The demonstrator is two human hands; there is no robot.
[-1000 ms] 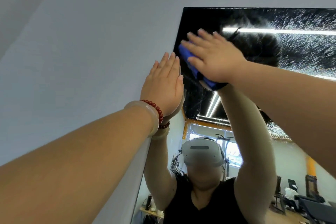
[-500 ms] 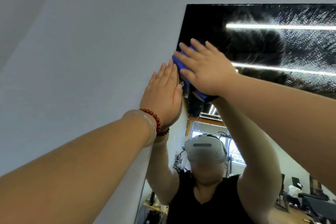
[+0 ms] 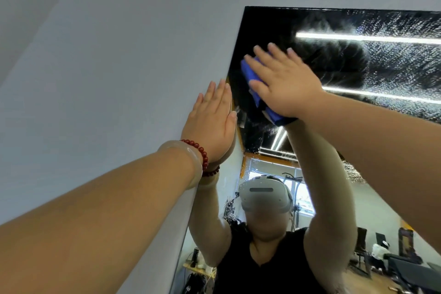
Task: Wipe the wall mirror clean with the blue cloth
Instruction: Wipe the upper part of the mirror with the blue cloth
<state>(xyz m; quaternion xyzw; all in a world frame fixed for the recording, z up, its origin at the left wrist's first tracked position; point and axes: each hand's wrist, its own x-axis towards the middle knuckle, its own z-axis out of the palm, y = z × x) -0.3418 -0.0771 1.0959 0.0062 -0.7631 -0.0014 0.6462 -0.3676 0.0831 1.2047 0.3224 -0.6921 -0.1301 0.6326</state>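
Head view, looking up.

- 1 wall mirror (image 3: 262, 28). Its top-left corner sits just above the right hand's fingers (image 3: 262, 55). The top edge runs right out of frame and the left edge slants down-left. The full extent is cut off, so I can't tell its long axis.
- 1 blue cloth (image 3: 252, 76), on the glass near that corner and pinned under the right hand (image 3: 286, 86). It is folded into a strip. The long axis runs diagonally, with the upper end under the fingertips pointing up-left at the corner and the lower end poking out past the heel of the palm. Only the thumb-side edge shows; the rest is hidden under the palm.
- Right-hand fingers are straight and spread, pressing flat on the cloth with no curl round it.
- Left hand (image 3: 211, 124): fingers straight and together, pointing up, not grasping anything. The palm is flat on the grey wall (image 3: 119, 55), with the thumb side right at the mirror's left edge. It is near the cloth but apart from it.
- Left wrist carries 2 bands, touching: 1 red bead bracelet (image 3: 198, 150) and 1 pale bangle (image 3: 183, 157) behind it.
- Glass right of the right-hand fingers is covered in droplets (image 3: 393, 59), with 2 long light strips (image 3: 358, 37) reflected across them. The dark patch next to the fingertips shows far fewer droplets.
- Below the fingers the mirror reflects both raised arms and a person in a black top wearing a white headset.
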